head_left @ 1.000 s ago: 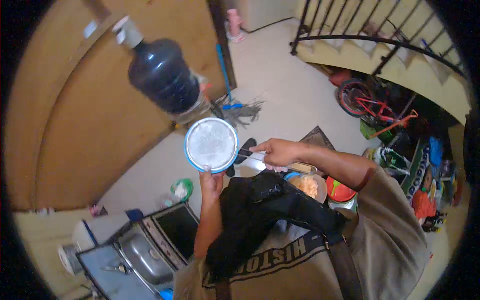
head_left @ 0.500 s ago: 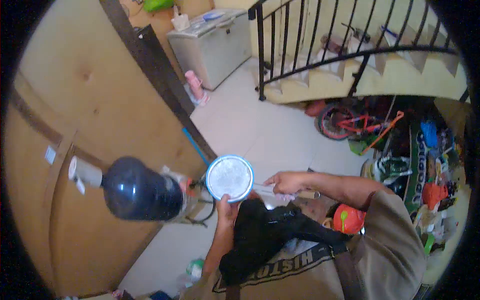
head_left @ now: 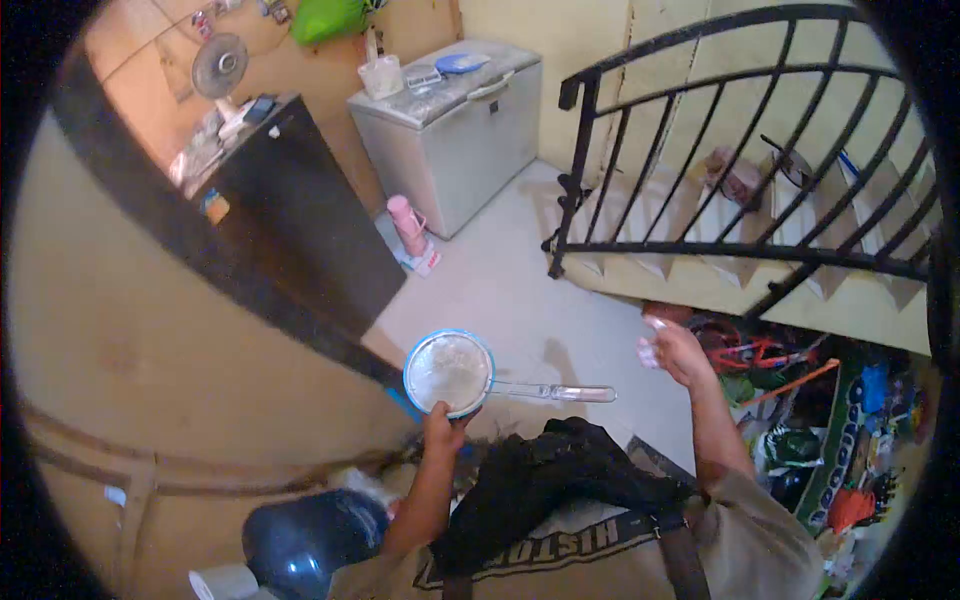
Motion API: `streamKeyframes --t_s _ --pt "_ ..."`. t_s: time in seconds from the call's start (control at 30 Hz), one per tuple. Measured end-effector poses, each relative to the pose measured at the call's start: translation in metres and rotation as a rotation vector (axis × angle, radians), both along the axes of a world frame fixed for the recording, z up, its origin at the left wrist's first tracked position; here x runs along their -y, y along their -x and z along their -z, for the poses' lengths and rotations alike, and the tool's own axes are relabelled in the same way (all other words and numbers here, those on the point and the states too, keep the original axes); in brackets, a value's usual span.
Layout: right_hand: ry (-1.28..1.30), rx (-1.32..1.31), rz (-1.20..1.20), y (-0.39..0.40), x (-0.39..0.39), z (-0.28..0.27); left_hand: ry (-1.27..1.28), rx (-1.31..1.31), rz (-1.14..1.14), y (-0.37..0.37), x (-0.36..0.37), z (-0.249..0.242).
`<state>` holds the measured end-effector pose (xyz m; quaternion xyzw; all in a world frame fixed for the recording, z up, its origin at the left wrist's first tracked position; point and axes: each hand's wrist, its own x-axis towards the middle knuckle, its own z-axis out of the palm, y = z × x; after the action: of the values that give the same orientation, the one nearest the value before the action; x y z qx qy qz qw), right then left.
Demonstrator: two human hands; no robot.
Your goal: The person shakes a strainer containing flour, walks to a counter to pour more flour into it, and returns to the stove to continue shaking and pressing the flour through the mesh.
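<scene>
Strainer [head_left: 449, 372] left of the frame's centre: the left hand [head_left: 442, 430] pinches its near edge, thumb on top and the other fingers hidden beneath. Half a second ago the right hand [head_left: 675, 352] was at the handle [head_left: 585, 394]; now it is well apart, right of centre, its whitened fingers loosely spread with nothing visible in them. So the left hand alone bears the strainer, and the handle juts rightward unsupported. A blue ring edges the whitish mesh; whether it belongs to a container underneath cannot be told. Beyond lies pale floor tile [head_left: 490, 290], with a pink flask [head_left: 407, 225] and a white chest freezer [head_left: 480, 145] at upper centre, a black stair railing [head_left: 740, 250] at upper right, and a big dark bottle [head_left: 310, 540] at lower left.
</scene>
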<state>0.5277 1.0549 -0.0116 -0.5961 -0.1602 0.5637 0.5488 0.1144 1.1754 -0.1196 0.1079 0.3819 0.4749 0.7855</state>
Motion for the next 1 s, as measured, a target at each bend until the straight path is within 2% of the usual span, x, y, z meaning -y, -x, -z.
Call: streamKeyframes --t_s 0.07,0.13,0.27,0.33,0.47,0.57,0.67,0.8,0.87,1.0 --pt "-0.026 -0.090 0.034 -0.033 -0.021 0.022 -0.140 -0.133 0.024 -0.016 -0.051 -0.004" --pt "0.078 -0.189 0.061 -0.061 -0.061 0.034 -0.182 -0.092 -0.002 -0.031 -0.106 -0.006" --pt "-0.006 -0.228 0.007 -0.117 -0.218 0.064 -0.239 -0.104 -0.115 -0.077 -0.180 -0.028" --pt "-0.069 -0.310 -0.046 -0.128 -0.317 0.045 -0.286 -0.050 -0.178 -0.101 -0.222 -0.034" --pt "-0.180 -0.162 -0.354 -0.127 -0.501 -0.018 -0.270 0.052 -0.261 -0.131 -0.296 -0.033" --pt "-0.228 -0.081 -0.461 -0.119 -0.638 -0.057 -0.291 0.000 -0.270 -0.145 -0.348 -0.043" --pt "-0.276 -0.058 -0.495 -0.098 -0.738 -0.095 -0.246 -0.018 -0.421 -0.156 -0.393 -0.069" --pt "-0.349 0.030 -0.464 -0.076 -0.849 -0.133 -0.242 -0.038 -0.451 -0.152 -0.487 -0.081" --pt "-0.362 0.073 -0.486 -0.069 -0.896 -0.136 -0.210 -0.026 -0.445 -0.145 -0.525 -0.074" --pt "-0.379 0.259 -0.469 -0.051 -1.014 -0.144 -0.219 -0.084 -0.527 -0.159 -0.610 -0.101"
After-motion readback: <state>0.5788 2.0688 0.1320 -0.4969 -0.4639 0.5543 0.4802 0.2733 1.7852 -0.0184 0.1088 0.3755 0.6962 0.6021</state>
